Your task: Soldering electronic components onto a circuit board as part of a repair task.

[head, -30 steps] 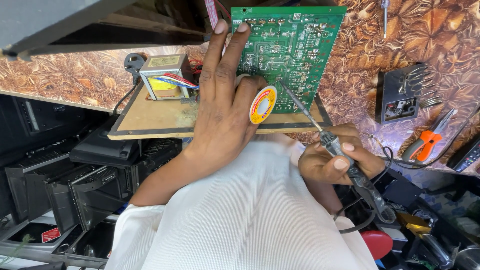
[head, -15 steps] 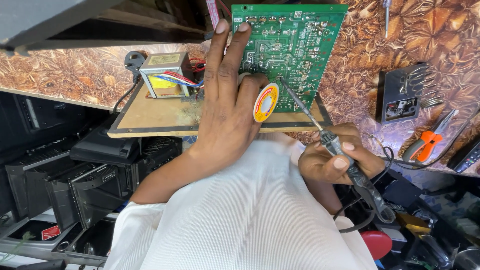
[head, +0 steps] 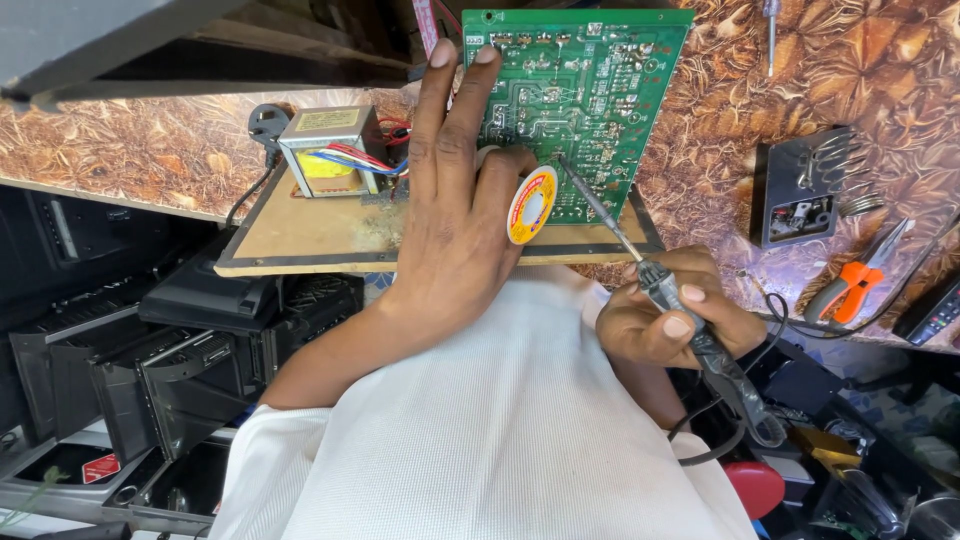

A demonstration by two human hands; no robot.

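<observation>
A green circuit board [head: 590,90] stands tilted on a wooden board [head: 310,235]. My left hand [head: 450,220] presses flat against the circuit board's left edge, fingers stretched up. Its thumb pinches a small yellow solder spool [head: 531,205] against the board. My right hand [head: 660,320] grips the dark handle of a soldering iron [head: 730,375] just below and to the right. The iron's thin tip reaches up to the board's surface beside the spool.
A transformer [head: 325,150] with coloured wires sits on the wooden board's left part. An iron stand with a spring holder [head: 800,195], orange pliers [head: 850,285] and a screwdriver [head: 770,30] lie on the patterned table at right. Black electronic units [head: 150,350] are stacked at left.
</observation>
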